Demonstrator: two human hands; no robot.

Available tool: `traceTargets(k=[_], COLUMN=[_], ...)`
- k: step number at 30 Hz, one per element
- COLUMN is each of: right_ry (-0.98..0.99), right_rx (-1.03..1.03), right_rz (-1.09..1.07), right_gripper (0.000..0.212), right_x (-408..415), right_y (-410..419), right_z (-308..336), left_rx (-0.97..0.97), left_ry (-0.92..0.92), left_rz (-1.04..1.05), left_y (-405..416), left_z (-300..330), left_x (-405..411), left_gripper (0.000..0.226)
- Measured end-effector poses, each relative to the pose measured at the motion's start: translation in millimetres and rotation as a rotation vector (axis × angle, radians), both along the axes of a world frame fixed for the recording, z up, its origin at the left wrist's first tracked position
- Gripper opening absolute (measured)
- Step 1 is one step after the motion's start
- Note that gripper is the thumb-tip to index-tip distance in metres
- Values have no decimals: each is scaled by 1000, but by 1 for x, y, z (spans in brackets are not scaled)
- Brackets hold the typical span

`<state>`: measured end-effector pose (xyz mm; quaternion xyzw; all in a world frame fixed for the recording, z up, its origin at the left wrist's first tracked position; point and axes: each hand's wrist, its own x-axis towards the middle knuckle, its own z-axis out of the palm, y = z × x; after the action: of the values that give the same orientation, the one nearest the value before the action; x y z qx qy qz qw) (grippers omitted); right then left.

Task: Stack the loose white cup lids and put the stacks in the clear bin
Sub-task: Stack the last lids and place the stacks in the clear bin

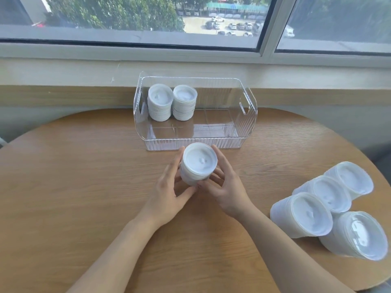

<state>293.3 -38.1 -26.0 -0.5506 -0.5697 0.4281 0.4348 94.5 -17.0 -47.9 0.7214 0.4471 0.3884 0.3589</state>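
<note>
Both your left hand (169, 187) and right hand (227, 187) clasp the upright stack of white plastic lids (197, 163), with the clear ribbed plastic bin (250, 106) straight ahead, just beyond it.

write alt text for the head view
Both hands, left and right, cup a lid stack on the table before a clear bin holding two stacks. Four more stacks lie at right.

Seven stacks of white lids (200, 163): two in one clear bin (243, 123), one between two hands (169, 191), four on one table (84, 176).
</note>
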Motion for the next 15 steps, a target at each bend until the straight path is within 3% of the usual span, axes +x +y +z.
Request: traceTargets(k=[8, 15], right_ry=[27, 74], right_rx=[68, 81], right_rz=[-8, -22], right_gripper=[94, 90], right_x=[5, 9], right_y=[32, 81], right_z=[46, 75], left_rx=[114, 137], left_ry=[-52, 15], left_rz=[25, 27], left_y=[33, 90], left_z=[47, 80], left_x=[11, 24], left_gripper=[108, 113])
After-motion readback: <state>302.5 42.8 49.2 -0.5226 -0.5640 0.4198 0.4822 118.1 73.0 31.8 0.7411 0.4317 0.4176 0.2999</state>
